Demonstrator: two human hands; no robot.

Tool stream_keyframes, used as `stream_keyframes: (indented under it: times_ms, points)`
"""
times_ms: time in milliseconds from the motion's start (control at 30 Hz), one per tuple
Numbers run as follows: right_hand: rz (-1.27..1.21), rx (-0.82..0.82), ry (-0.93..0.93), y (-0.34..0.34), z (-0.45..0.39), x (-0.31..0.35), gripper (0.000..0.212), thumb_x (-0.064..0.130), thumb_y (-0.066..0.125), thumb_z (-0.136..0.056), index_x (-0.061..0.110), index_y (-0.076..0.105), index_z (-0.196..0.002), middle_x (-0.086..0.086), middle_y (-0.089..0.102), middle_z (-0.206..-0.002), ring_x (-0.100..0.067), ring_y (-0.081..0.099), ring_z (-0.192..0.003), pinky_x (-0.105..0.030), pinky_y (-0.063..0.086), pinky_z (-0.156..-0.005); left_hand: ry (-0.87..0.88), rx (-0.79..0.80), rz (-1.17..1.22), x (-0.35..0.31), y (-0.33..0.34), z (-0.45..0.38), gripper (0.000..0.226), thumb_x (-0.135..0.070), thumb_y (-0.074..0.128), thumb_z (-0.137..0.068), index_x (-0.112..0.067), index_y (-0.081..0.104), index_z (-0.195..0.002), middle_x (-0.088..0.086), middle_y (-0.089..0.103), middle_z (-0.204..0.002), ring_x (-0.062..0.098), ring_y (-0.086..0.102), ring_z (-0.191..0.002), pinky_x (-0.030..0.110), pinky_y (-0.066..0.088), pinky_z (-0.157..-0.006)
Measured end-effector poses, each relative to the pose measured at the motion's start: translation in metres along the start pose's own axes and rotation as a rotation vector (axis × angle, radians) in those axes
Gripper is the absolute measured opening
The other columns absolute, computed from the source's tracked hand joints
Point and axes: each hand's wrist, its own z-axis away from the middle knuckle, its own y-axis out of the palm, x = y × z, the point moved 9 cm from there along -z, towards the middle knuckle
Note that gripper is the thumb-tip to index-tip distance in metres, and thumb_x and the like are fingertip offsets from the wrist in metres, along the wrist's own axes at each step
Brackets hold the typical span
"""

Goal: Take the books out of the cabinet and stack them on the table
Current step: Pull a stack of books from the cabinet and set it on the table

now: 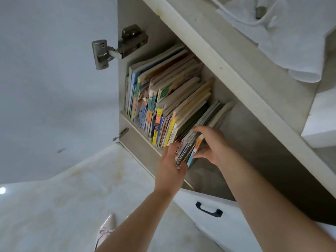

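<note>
At the open end of the row on the cabinet shelf (138,124), the left hand (171,166) and right hand (211,144) clamp a bundle of thin books (189,148) between them. Such soft, glossy paperbacks probably sag and slide apart; best squeezed at the spines, then supported underneath.

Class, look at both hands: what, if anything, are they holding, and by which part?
Both hold a small bundle of books at the row's right end: the left hand grips its lower spine corner, the right hand its right face and top edge.

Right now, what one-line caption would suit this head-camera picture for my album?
Both hands, left hand and right hand, grip a bundle of thin books at the end of the row in the open cabinet.
</note>
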Motion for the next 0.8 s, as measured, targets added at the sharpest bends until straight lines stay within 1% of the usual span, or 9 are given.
stream_keyframes:
  times_ms: [67,133,233,300,400,500,567,667,800]
  points:
    - [-0.024,-0.029,-0.009,-0.007,0.005,-0.006,0.049,0.018,0.073,-0.073,0.011,0.055,-0.118,-0.02,0.066,-0.11,-0.041,0.066,-0.095,-0.057,0.056,-0.08,0.029,-0.017,0.008,0.0,0.006,0.003,0.049,-0.009,0.064,-0.084,-0.028,0.044,-0.125,-0.01,0.051,-0.124,0.006,0.052,-0.106,0.01,0.045,-0.079]
    - [-0.067,-0.068,-0.028,-0.016,0.011,-0.01,0.042,0.015,0.07,-0.076,0.009,0.056,-0.115,-0.021,0.066,-0.106,-0.04,0.068,-0.09,-0.057,0.057,-0.078,0.059,-0.029,-0.007,0.0,0.012,0.008,0.052,-0.007,0.065,-0.082,-0.028,0.044,-0.125,-0.011,0.049,-0.122,0.006,0.05,-0.106,0.016,0.048,-0.084]
    - [-0.103,-0.103,-0.043,-0.026,0.021,-0.011,0.036,0.009,0.067,-0.08,0.006,0.056,-0.115,-0.022,0.066,-0.101,-0.038,0.068,-0.083,-0.054,0.059,-0.071,0.082,-0.009,-0.034,0.001,0.02,0.013,0.057,-0.007,0.066,-0.082,-0.026,0.042,-0.13,-0.011,0.047,-0.125,0.006,0.047,-0.112,0.021,0.048,-0.091]
    - [-0.108,-0.113,-0.04,-0.032,0.025,-0.012,0.036,0.008,0.066,-0.081,0.005,0.056,-0.115,-0.023,0.064,-0.099,-0.038,0.068,-0.082,-0.052,0.06,-0.069,0.089,0.014,-0.06,0.0,0.025,0.016,0.058,-0.009,0.066,-0.083,-0.026,0.041,-0.133,-0.01,0.047,-0.127,0.008,0.046,-0.118,0.018,0.044,-0.092]
    - [-0.142,-0.148,-0.029,-0.042,0.029,-0.019,0.039,0.007,0.066,-0.079,0.005,0.055,-0.116,-0.024,0.063,-0.106,-0.04,0.066,-0.087,-0.054,0.059,-0.073,0.065,0.061,-0.092,0.002,0.034,0.02,0.063,-0.013,0.066,-0.084,-0.028,0.037,-0.138,-0.011,0.046,-0.135,0.007,0.047,-0.121,0.011,0.037,-0.089]
    - [-0.18,-0.168,-0.027,-0.044,0.034,-0.023,0.039,0.005,0.065,-0.08,0.005,0.055,-0.118,-0.024,0.063,-0.107,-0.038,0.066,-0.088,-0.054,0.059,-0.074,0.032,0.088,-0.098,0.006,0.045,0.018,0.068,-0.015,0.067,-0.084,-0.029,0.033,-0.142,-0.011,0.047,-0.139,0.009,0.049,-0.123,0.009,0.034,-0.087]
    - [-0.179,-0.165,-0.039,-0.044,0.035,-0.023,0.04,0.006,0.064,-0.08,0.007,0.056,-0.119,-0.023,0.064,-0.107,-0.037,0.067,-0.088,-0.048,0.06,-0.068,0.044,0.09,-0.108,0.007,0.052,0.011,0.071,-0.018,0.069,-0.083,-0.029,0.032,-0.143,-0.009,0.049,-0.138,0.011,0.051,-0.122,0.014,0.041,-0.089]
    - [-0.107,-0.169,-0.075,-0.044,0.036,-0.021,0.038,0.01,0.066,-0.08,0.009,0.057,-0.116,-0.019,0.068,-0.103,-0.033,0.07,-0.083,-0.035,0.056,-0.061,0.074,0.061,-0.11,0.009,0.059,-0.003,0.072,-0.023,0.075,-0.078,-0.028,0.036,-0.139,-0.007,0.056,-0.13,0.015,0.056,-0.115,0.029,0.054,-0.09]
    - [-0.016,-0.175,-0.099,-0.042,0.035,-0.019,0.034,0.015,0.067,-0.082,0.006,0.056,-0.113,-0.018,0.07,-0.097,-0.03,0.072,-0.077,-0.031,0.051,-0.057,0.112,-0.017,-0.129,0.009,0.06,-0.014,0.063,-0.024,0.078,-0.075,-0.024,0.046,-0.13,-0.004,0.064,-0.118,0.018,0.062,-0.102,0.031,0.055,-0.078]
